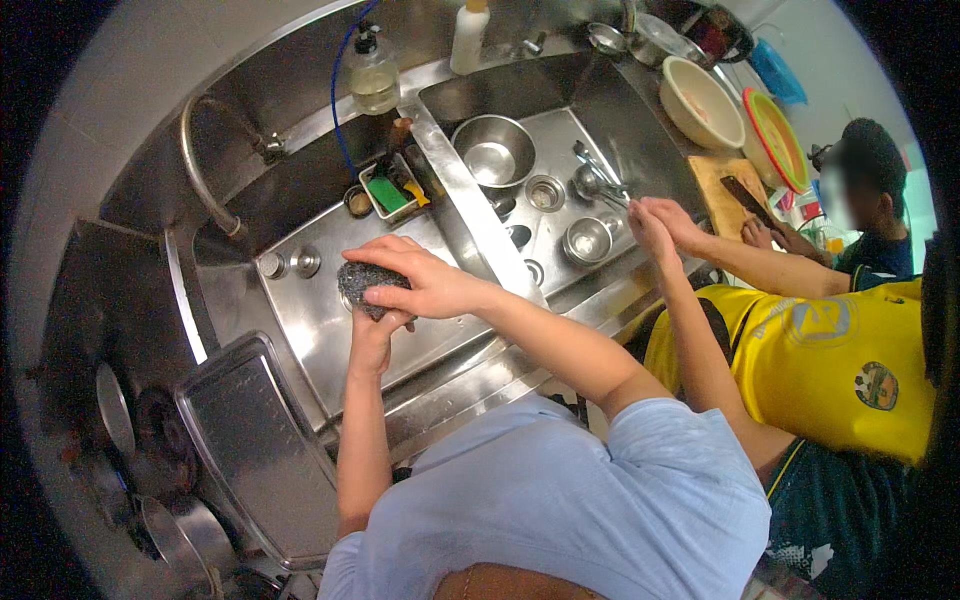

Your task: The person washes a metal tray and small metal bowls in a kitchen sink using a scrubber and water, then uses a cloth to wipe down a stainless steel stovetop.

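Observation:
Above the left basin of a stainless steel sink (300,360), my right hand (420,281) grips a dark scouring pad (369,285). Just beneath it is my left hand (375,337), its fingers mostly hidden by the pad. What the left hand holds is hard to see; a pale metal rim shows at the pad's left edge. A small tray (382,214) with a green sponge (387,193) stands near the divider. Two small round metal pieces, one a sink strainer (306,261), lie at the basin's left.
A curved faucet (191,157) rises at the left basin. The right basin holds a steel pot (493,154), small bowls and ladles. A co-worker's hands (660,225) are over its right edge. Another person holds a knife (746,199) at a cutting board (712,191). A metal tray (255,450) lies left.

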`<state>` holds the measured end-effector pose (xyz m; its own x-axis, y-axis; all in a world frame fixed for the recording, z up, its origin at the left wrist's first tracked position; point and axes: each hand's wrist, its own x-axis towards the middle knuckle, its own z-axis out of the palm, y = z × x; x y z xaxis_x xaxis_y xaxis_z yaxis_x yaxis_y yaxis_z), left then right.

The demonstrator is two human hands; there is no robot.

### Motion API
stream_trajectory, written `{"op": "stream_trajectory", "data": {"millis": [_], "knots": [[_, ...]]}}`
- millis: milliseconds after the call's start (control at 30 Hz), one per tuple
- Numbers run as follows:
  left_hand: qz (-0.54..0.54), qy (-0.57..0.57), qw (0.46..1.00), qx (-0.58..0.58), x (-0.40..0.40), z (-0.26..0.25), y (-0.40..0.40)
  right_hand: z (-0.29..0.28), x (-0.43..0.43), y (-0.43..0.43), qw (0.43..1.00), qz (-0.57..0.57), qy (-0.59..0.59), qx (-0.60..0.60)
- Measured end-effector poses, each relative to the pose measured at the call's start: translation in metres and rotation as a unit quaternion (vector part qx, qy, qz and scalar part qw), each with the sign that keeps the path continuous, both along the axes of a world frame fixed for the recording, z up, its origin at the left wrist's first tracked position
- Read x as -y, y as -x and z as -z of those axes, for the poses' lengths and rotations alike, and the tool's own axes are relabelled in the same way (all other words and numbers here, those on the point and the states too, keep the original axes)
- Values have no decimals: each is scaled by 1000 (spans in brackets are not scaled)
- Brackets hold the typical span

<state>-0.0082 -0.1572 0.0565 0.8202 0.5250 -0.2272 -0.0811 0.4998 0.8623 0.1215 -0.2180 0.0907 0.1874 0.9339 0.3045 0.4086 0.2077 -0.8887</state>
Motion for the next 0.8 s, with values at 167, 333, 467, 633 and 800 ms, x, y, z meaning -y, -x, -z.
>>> {"op": "stream_trajectory", "data": {"millis": [167, 333, 467, 633, 800], "knots": [[25, -27, 999, -25, -5, 17, 3, -4, 4, 1, 997, 63, 9, 37], [10, -75, 997, -35, -1, 16, -1, -2, 6, -1, 998, 49, 30, 35], [0, -52, 998, -45, -1, 12, 0, -3, 5, 1, 998, 53, 27, 1], [-18, -58, 997, -53, -2, 16, 2, 1, 6, 1, 997, 76, 32, 6], [-58, -101, 991, -69, -7, -3, 9, -7, 2, -57, 915, 380, -65, 116]]}}
